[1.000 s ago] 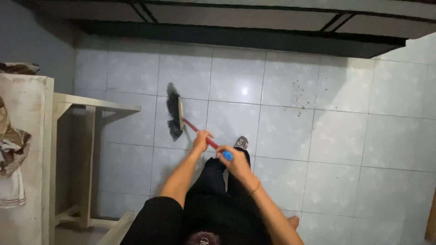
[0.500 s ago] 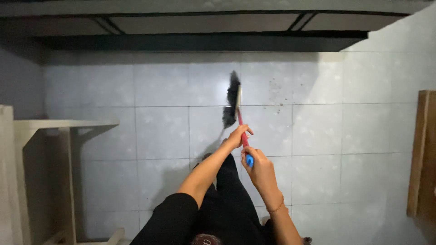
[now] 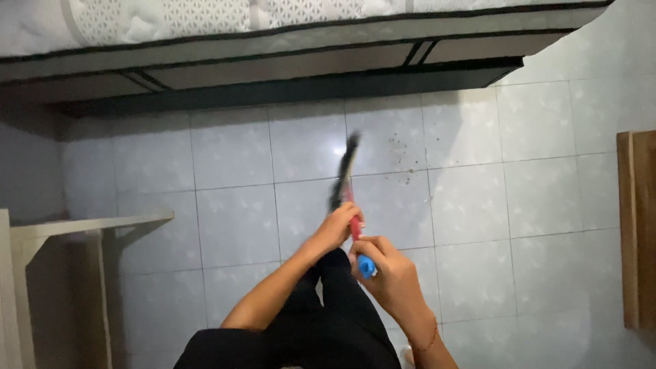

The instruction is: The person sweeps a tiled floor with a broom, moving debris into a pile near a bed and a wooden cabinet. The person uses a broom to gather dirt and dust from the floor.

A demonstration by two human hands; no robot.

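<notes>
— What's different from a second ago?

— The broom (image 3: pixel 345 179) swings from the left tiles to the middle of the floor, and its head now sits just left of the dirt specks (image 3: pixel 408 164), seen almost edge-on.

— And the hands?

— The left hand (image 3: pixel 336 229) and right hand (image 3: pixel 386 273) sit closer together on the red handle, drawn nearer the body.

— Has the view moved?

— Yes. The mattress (image 3: pixel 205 20) now shows along the top, a wooden panel (image 3: pixel 635 225) has come in at the right, and the bench (image 3: pixel 82 229) sits lower on the left. The cloth-draped cabinet is gone.
</notes>
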